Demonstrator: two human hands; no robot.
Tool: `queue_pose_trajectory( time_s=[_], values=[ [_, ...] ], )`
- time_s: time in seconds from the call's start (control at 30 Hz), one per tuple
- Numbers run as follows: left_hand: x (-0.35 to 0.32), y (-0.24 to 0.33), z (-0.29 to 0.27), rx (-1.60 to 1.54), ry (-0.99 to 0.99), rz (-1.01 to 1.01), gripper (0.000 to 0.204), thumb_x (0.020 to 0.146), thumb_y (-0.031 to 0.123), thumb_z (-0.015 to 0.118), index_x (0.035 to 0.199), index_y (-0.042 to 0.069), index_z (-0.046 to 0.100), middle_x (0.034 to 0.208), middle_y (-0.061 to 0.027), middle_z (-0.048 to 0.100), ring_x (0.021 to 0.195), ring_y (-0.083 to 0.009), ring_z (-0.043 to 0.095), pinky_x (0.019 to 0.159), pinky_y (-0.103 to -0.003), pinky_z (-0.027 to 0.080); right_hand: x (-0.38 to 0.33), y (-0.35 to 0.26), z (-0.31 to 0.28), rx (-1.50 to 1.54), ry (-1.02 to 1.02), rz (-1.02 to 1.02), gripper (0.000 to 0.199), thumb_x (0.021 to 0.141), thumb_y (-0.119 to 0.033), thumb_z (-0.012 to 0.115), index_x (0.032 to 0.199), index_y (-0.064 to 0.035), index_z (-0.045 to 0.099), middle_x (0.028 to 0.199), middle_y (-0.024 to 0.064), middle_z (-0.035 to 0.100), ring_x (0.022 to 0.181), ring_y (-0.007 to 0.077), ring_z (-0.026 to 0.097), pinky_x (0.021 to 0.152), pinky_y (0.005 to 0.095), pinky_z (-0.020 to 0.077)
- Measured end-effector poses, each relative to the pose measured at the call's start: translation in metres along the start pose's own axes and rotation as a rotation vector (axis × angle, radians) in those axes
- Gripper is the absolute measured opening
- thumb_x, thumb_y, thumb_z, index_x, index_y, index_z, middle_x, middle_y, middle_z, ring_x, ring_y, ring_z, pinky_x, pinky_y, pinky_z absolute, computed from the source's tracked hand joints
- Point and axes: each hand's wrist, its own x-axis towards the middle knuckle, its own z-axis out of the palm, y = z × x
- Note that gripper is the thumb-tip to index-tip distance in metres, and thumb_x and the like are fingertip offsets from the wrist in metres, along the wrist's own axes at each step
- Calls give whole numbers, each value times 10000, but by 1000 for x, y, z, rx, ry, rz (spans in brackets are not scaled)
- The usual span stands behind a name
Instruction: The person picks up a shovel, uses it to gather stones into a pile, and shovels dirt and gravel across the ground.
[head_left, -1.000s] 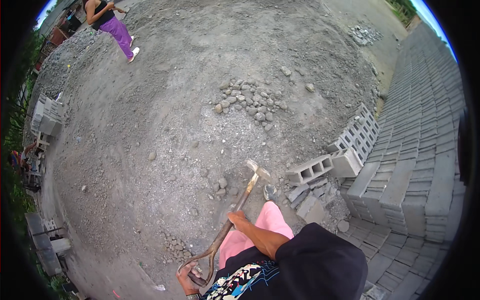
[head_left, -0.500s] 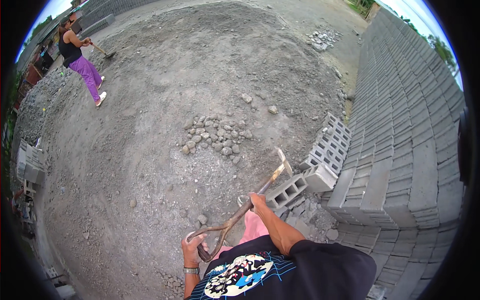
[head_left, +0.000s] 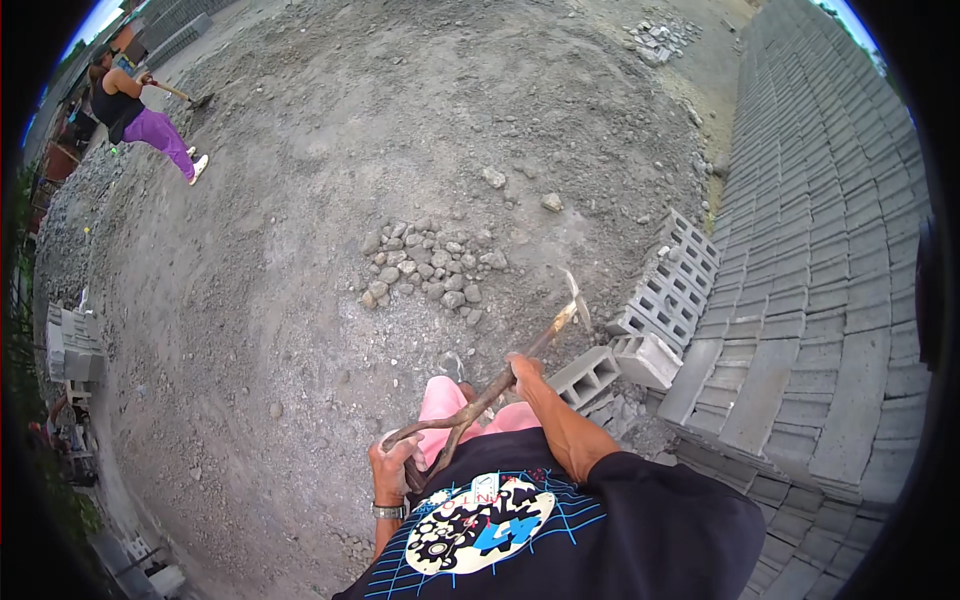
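I hold a shovel (head_left: 487, 397) slantwise in front of me. Its wooden shaft forks into a looped handle near my body. My left hand (head_left: 393, 465) is wrapped round that loop; a watch is on the wrist. Farther along, my right hand (head_left: 522, 372) grips the shaft below the blade. The pale metal blade (head_left: 577, 297) shows nearly edge-on, off the ground or close to it; I cannot tell which. Beyond and left of the blade lies a heap of rounded grey stones (head_left: 436, 262). Hollow concrete blocks (head_left: 585, 375) stand just right of the shaft.
A tall stack of grey blocks (head_left: 800, 300) walls the right side. More hollow blocks (head_left: 672, 285) lean beside it, with broken pieces (head_left: 618, 415) near my right. At far left, a person (head_left: 135, 105) in purple trousers works with another shovel (head_left: 200, 100). Gravelly ground (head_left: 250, 300) spreads between.
My view has shifted, and my pink-clad leg now shows more, farther forward. Both hands keep their grip on the shovel. The other person appears farther left, leaning more.
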Motion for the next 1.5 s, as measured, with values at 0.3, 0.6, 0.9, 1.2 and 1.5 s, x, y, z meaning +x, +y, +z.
queue_pose_trajectory(
  time_s=[0.3,0.6,0.9,1.2,1.5],
  values=[
    [136,107,48,79,-148,33,264,813,176,625,905,-69,659,593,-65,594,466,-139,560,455,-255,464,78,-114,65,30,41,-138,270,774,-179,687,937,-2,564,830,88,539,700,225,549,594,449,472],
    [275,177,188,230,-315,72,258,822,184,645,928,-51,663,615,-51,604,480,-118,559,460,-247,457,104,-299,66,308,87,-136,211,741,-119,664,825,28,537,706,106,543,551,203,542,481,372,467],
    [408,217,390,406,-205,-55,270,836,198,660,968,-37,655,651,-51,616,521,-115,569,493,-249,454,275,-452,91,294,147,34,256,768,-159,641,900,58,608,724,121,586,531,224,556,491,372,492],
    [410,329,450,648,165,-87,199,839,74,659,996,-48,658,680,-29,616,539,-98,571,490,-241,450,268,-471,213,215,-207,320,236,769,-130,655,929,12,554,780,117,567,611,236,581,558,424,524],
    [436,342,452,374,290,-13,318,831,197,684,984,-78,644,640,-68,609,482,-131,552,475,-259,463,275,-508,231,-231,-95,-60,332,766,-266,682,830,52,610,691,118,572,635,220,584,557,398,461]
  ],
)
